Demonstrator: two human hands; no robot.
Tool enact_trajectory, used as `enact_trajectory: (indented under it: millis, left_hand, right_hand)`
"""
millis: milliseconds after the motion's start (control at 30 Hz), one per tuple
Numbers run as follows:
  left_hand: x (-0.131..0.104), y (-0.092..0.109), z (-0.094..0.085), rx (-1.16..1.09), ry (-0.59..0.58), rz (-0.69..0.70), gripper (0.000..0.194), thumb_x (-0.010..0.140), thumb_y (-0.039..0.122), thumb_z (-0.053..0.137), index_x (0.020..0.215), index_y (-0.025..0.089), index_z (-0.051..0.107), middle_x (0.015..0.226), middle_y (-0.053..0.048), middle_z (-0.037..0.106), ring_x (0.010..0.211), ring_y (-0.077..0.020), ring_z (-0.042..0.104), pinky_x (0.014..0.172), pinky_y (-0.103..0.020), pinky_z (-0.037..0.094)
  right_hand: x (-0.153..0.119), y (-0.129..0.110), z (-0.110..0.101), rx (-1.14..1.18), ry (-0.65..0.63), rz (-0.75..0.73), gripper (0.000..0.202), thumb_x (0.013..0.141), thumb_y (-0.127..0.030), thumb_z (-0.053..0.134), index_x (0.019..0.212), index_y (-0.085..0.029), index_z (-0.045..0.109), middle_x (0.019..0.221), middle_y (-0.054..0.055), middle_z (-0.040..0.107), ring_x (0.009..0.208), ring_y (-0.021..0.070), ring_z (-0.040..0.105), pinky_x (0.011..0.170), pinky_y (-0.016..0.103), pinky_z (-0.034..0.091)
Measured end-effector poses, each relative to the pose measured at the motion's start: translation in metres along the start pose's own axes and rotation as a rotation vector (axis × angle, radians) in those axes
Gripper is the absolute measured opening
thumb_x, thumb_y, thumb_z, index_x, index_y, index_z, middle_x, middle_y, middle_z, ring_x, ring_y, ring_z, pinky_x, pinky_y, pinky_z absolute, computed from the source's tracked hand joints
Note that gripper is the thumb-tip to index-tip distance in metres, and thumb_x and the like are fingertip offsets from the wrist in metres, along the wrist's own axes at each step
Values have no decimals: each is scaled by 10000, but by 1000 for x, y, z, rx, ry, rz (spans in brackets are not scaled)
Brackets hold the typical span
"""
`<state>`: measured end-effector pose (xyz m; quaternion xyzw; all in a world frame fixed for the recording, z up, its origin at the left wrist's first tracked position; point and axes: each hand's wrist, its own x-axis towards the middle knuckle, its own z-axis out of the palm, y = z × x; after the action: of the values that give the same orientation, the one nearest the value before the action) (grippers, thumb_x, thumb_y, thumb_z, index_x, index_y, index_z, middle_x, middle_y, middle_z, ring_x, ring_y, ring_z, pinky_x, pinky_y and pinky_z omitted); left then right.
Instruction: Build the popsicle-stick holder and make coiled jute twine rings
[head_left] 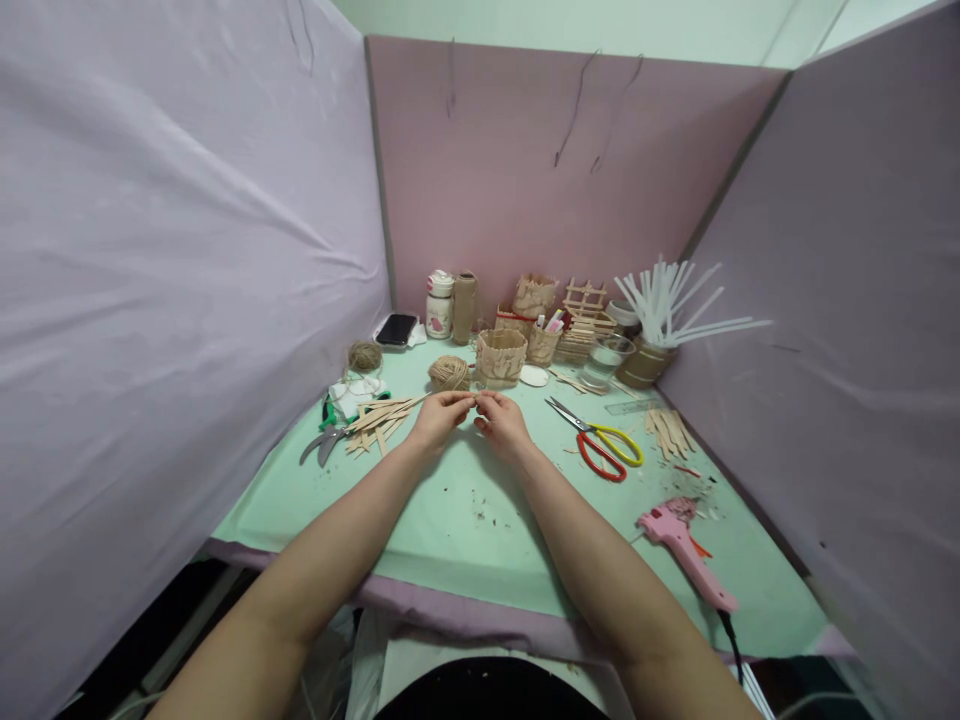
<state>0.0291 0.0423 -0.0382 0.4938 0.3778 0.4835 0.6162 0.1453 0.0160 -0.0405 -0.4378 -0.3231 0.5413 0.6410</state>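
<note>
My left hand (442, 416) and my right hand (501, 418) meet above the middle of the green table, fingertips pinched together. Whatever lies between the fingertips is too small to make out; a thin strand seems to run there. Just behind my left hand sits a ball of twine (449, 373). A woven-looking wooden basket (501, 360) stands behind my right hand. Flat wooden sticks (381, 420) lie in a pile left of my left hand. To the right of my right hand, scissors (600, 440) with red and yellow handles lie spread.
A pink glue gun (686, 550) with a black cord lies at the front right. Pruning shears (324, 443) are at the left. Behind stand a bottle (439, 305), a glass bowl of water (606, 360) and a pot of white glue sticks (645, 362). Fabric walls enclose the table.
</note>
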Motion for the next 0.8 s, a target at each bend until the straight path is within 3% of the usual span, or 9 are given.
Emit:
enact_trajectory:
  millis: [100, 200, 333, 467, 800]
  left_hand:
    - [0, 0, 0, -182, -20, -118, 267, 554, 245, 797, 767, 124, 691, 677, -28, 646, 595, -82, 528, 602, -234, 439]
    - [0, 1, 0, -201, -14, -136, 236, 566, 233, 788, 754, 131, 687, 692, -33, 652, 613, -89, 539, 614, -240, 446]
    - [-3, 2, 2, 39, 36, 32, 223, 608, 278, 740, 780, 141, 706, 671, -27, 659, 592, -103, 525, 596, -249, 430]
    - [-4, 0, 1, 273, 71, 207, 223, 654, 316, 692, 800, 149, 719, 793, -60, 710, 735, -163, 605, 706, -287, 464]
    - [-2, -3, -1, 395, 77, 280, 201, 698, 307, 650, 799, 144, 709, 827, -72, 717, 805, -192, 632, 764, -301, 475]
  right_hand:
    - [-2, -2, 1, 114, -71, 77, 244, 541, -242, 715, 735, -197, 573, 610, -57, 483, 558, 76, 412, 462, 192, 287]
    - [-3, -5, 1, 123, -110, 90, 243, 538, -238, 714, 723, -206, 559, 608, -60, 484, 544, 74, 403, 449, 192, 267]
    - [-2, -5, -1, 8, -54, 35, 216, 567, -281, 704, 725, -205, 579, 618, -54, 482, 581, 84, 424, 480, 195, 316]
    - [0, 0, -3, -141, -5, -87, 187, 624, -334, 669, 727, -199, 589, 668, -40, 527, 607, 85, 444, 513, 199, 349]
    - [-2, -2, -2, -215, 73, -154, 185, 615, -328, 662, 715, -183, 607, 622, -35, 532, 556, 84, 426, 500, 212, 350]
